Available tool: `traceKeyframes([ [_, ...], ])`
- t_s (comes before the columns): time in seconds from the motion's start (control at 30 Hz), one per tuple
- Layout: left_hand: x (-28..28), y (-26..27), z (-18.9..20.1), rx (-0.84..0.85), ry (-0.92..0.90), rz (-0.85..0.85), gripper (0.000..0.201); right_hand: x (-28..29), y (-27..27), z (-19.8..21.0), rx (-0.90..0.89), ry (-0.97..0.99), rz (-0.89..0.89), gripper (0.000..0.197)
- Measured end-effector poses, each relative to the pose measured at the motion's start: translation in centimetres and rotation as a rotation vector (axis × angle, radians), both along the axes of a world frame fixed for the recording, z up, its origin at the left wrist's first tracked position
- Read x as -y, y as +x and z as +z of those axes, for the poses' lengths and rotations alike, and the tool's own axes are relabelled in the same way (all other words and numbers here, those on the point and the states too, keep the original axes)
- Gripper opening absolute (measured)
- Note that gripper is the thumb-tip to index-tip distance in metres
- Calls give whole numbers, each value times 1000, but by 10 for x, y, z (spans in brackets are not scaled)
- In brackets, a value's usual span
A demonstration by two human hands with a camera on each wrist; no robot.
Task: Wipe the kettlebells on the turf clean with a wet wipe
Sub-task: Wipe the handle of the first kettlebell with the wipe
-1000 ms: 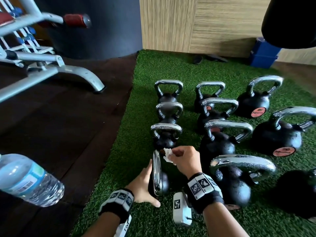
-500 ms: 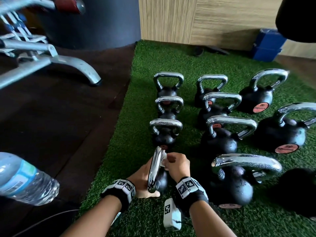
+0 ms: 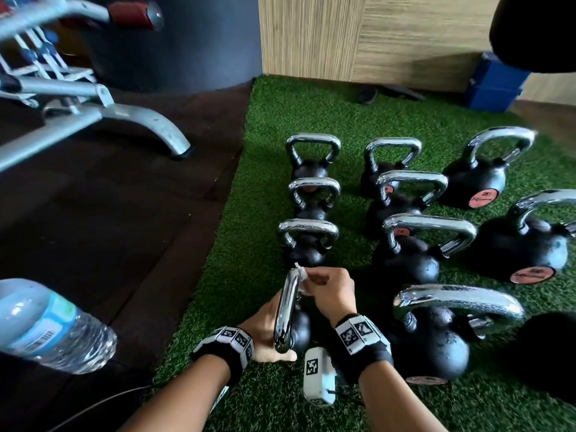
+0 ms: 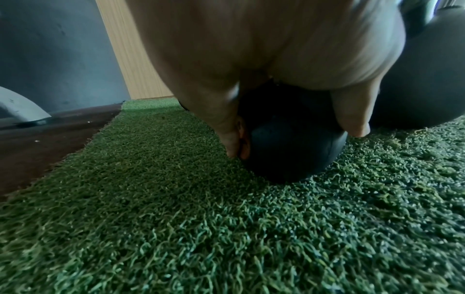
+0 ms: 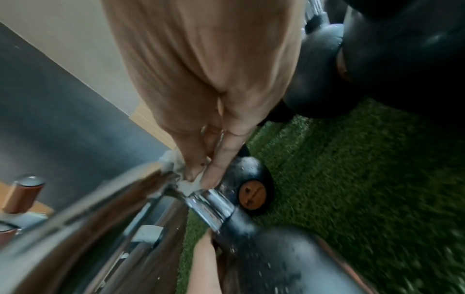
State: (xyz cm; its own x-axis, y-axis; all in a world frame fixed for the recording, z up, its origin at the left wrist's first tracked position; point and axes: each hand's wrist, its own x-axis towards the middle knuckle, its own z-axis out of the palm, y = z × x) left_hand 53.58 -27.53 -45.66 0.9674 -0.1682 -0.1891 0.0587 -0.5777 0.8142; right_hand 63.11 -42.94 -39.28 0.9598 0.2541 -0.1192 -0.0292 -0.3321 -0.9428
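Note:
Several black kettlebells with chrome handles stand in rows on the green turf point(image 3: 258, 188). The nearest small kettlebell point(image 3: 299, 332) has its handle point(image 3: 288, 307) edge-on to me. My left hand point(image 3: 265, 325) cups its black ball point(image 4: 289, 147) from the left, fingers point(image 4: 230, 137) and thumb point(image 4: 352, 119) curled round it. My right hand point(image 3: 311, 280) pinches a crumpled white wet wipe point(image 3: 300, 272) against the far top corner of that handle. In the right wrist view the wipe point(image 5: 187, 182) is pressed on the chrome handle point(image 5: 211, 204) under my fingertips point(image 5: 216, 171).
Larger kettlebells point(image 3: 433, 338) stand close on the right, smaller ones point(image 3: 307, 241) just ahead. A water bottle point(image 3: 46, 325) lies at the left over dark flooring. A grey bench frame point(image 3: 93, 113) is at the far left, a blue box point(image 3: 495, 85) by the wooden wall.
My right hand rubbed the wipe down along the handle and back up to its far corner. My left hand stayed on the ball. My head view shifted slightly.

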Motion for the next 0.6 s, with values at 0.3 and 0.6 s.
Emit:
traceKeyframes([
  [0.3, -4, 1, 14, 5, -43, -62, 110, 17, -10, 20, 53, -53, 243, 16],
  [0.6, -14, 8, -17, -59, -41, 43, 70, 23, -31, 12, -134, -48, 389, 22],
])
